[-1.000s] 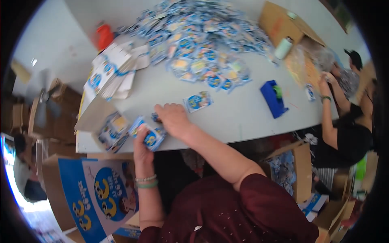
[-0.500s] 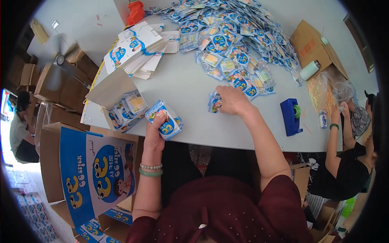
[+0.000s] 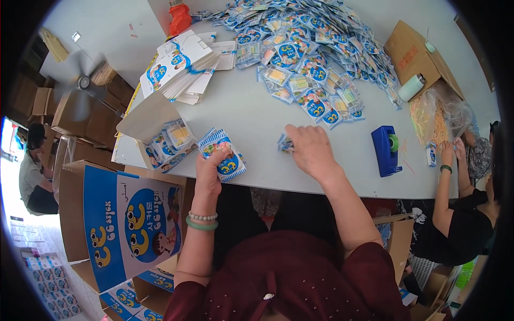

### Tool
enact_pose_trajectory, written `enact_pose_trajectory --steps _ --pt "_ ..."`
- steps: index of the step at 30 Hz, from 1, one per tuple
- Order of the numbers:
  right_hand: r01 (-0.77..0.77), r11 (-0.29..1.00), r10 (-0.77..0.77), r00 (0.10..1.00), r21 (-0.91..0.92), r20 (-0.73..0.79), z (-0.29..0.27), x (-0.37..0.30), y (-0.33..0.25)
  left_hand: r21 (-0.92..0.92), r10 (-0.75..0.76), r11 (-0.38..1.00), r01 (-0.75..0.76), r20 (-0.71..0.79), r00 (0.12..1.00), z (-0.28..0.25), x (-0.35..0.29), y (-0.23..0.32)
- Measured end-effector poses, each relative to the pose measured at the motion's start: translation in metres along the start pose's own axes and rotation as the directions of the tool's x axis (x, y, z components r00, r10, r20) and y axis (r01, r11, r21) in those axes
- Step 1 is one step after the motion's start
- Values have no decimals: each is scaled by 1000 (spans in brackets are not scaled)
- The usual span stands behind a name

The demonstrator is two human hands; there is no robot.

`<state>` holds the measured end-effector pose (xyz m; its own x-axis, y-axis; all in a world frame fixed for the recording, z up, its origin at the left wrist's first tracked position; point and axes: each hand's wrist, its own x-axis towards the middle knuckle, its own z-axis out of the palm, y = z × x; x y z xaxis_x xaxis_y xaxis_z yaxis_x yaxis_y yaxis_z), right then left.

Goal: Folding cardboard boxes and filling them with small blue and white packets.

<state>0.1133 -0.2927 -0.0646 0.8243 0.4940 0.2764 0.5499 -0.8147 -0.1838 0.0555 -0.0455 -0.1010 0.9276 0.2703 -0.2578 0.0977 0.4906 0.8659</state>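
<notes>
Left hand [image 3: 208,172] grips glossy packets [image 3: 222,155]

Both forearms rising from the lower edge, in dark red sleeves, elbows bent. Left hand [image 3: 210,170] raised upright near the body, fingers curled shut in a grip, thumb side up, pale bead and green bangles at the wrist. Right hand [image 3: 309,150] reached further forward, palm down, fingers bent and pinching at the tips, wrist straight.
</notes>
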Motion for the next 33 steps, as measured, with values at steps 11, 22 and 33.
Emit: enact_pose_trajectory --steps 11,22,33 --pt "-352 -402 22 919 845 393 20 14 -44 221 98 968 -118 102 990 32 7 -8" --pt "-142 -174 82 984 975 158 65 11 -63 338 -148 937 87 158 976 28 -3 7" --pt "-200 -38 77 976 979 203 36 15 -97 66 14 997 -31 243 970 14 -14 27"
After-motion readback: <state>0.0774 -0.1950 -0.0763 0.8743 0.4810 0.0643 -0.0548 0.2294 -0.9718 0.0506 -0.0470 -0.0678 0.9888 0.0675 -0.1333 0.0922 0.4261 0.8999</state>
